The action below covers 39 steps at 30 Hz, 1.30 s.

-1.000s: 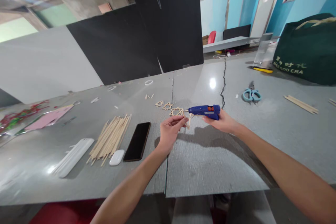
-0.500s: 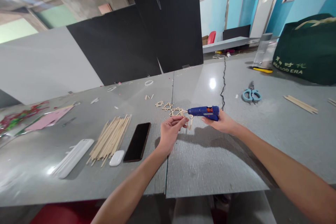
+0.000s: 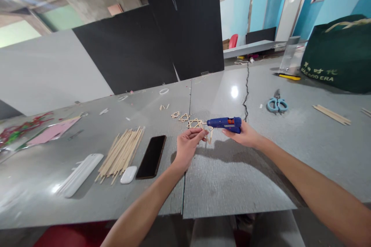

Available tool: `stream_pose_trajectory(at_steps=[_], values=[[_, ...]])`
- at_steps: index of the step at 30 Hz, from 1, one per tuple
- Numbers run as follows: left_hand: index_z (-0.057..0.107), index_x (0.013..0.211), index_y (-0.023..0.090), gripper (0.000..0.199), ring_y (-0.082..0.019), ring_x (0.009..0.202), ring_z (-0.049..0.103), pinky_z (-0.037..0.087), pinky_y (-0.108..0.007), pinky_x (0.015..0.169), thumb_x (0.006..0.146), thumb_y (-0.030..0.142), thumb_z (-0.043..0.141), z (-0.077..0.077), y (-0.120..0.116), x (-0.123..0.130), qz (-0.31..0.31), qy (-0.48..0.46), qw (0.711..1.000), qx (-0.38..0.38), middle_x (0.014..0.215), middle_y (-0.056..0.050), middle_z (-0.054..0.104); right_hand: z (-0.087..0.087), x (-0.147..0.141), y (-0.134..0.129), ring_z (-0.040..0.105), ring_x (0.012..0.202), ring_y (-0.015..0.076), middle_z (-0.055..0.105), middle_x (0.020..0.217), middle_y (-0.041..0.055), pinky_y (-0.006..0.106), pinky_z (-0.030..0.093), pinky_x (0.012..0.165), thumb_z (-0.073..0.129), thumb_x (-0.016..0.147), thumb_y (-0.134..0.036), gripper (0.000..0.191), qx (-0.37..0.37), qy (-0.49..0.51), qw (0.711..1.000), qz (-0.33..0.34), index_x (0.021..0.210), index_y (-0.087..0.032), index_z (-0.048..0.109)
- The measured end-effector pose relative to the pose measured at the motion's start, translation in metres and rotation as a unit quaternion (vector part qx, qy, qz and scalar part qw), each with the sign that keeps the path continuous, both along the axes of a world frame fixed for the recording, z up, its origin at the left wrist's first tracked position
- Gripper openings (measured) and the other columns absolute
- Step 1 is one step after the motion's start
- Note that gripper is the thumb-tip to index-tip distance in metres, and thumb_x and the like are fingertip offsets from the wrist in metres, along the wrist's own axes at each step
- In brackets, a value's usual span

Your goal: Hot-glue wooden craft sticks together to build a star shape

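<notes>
My right hand (image 3: 245,134) is wrapped round the grip of a blue hot glue gun (image 3: 222,123), its nozzle pointing left. With fingers pinched, my left hand (image 3: 189,142) holds a small wooden stick piece (image 3: 210,135), part of an angular shape whose outline is partly hidden by the fingers. The nozzle tip is right above the left fingertips; whether it touches the wood I cannot tell. Just beyond lie three star shapes made of sticks: a large star (image 3: 194,123), a medium star (image 3: 184,117) and a small star (image 3: 175,114).
Left of my hands lie a phone (image 3: 151,157), a white case (image 3: 128,175), a pile of wooden sticks (image 3: 121,153) and a white holder (image 3: 84,175). To the right are blue scissors (image 3: 277,104), a yellow cutter (image 3: 289,77), more sticks (image 3: 332,114) and a green bag (image 3: 336,58). A black panel (image 3: 185,27) stands behind.
Almost nothing differs. Both hands, the glue gun and the wooden piece keep nearly the same position; the view has shifted very slightly.
</notes>
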<state>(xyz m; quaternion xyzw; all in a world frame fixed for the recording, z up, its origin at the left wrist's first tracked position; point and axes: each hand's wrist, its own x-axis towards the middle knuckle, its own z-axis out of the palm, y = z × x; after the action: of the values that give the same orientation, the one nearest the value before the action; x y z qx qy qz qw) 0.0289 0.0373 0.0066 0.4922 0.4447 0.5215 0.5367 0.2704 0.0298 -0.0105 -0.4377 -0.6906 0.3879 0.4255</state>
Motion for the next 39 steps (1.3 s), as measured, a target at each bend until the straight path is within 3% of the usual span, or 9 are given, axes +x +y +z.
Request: stream_pose_trajectory(at_steps=[4,10,18,34,39], values=[[0.080,0.083,0.017,0.048,-0.016,0.065,0.070,0.046,-0.026,0.061,0.059,0.052,0.102,0.0014,-0.0010,0.0004,-0.001,0.001,1.000,-0.002,0.085,-0.010,0.082,0.0011,-0.0012,-0.0013,0.039,0.058,0.0132,0.050,0.068,-0.0016,0.025,0.032,0.052,0.069,0.092,-0.051,0.042,0.000,-0.006,1.000,0.003,0.115,-0.017,0.077],[0.079,0.086,0.016,0.050,-0.015,0.066,0.069,0.042,-0.026,0.061,0.063,0.055,0.100,-0.0001,-0.0002,-0.0003,-0.009,0.006,1.000,-0.003,0.086,-0.010,0.082,0.0026,-0.0028,-0.0021,0.041,0.061,0.0134,0.052,0.070,0.0005,0.025,0.033,0.055,0.069,0.090,-0.054,0.045,0.000,-0.020,1.000,-0.016,0.109,-0.014,0.079],[0.078,0.087,0.016,0.051,-0.015,0.066,0.068,0.040,-0.026,0.061,0.064,0.055,0.100,-0.0024,0.0011,-0.0021,-0.020,0.000,1.000,-0.010,0.088,-0.011,0.082,0.0005,-0.0016,-0.0011,0.042,0.060,0.0137,0.052,0.070,-0.0003,0.025,0.034,0.054,0.070,0.093,-0.053,0.045,0.007,-0.019,1.000,-0.014,0.116,-0.016,0.080],[0.079,0.084,0.016,0.048,-0.014,0.065,0.067,0.041,-0.026,0.062,0.064,0.055,0.099,-0.0003,-0.0003,-0.0010,-0.025,0.006,1.000,-0.015,0.088,-0.011,0.082,0.0072,-0.0046,-0.0035,0.037,0.057,0.0127,0.047,0.065,-0.0015,0.026,0.031,0.052,0.070,0.088,-0.055,0.040,-0.003,-0.017,1.000,-0.010,0.097,-0.016,0.074],[0.079,0.086,0.016,0.049,-0.014,0.065,0.067,0.041,-0.026,0.062,0.064,0.056,0.099,-0.0008,-0.0003,-0.0014,-0.024,0.006,1.000,-0.017,0.089,-0.011,0.082,0.0064,-0.0046,-0.0037,0.040,0.059,0.0135,0.049,0.068,-0.0006,0.026,0.033,0.054,0.069,0.088,-0.055,0.043,-0.006,-0.022,1.000,-0.013,0.103,-0.015,0.077]])
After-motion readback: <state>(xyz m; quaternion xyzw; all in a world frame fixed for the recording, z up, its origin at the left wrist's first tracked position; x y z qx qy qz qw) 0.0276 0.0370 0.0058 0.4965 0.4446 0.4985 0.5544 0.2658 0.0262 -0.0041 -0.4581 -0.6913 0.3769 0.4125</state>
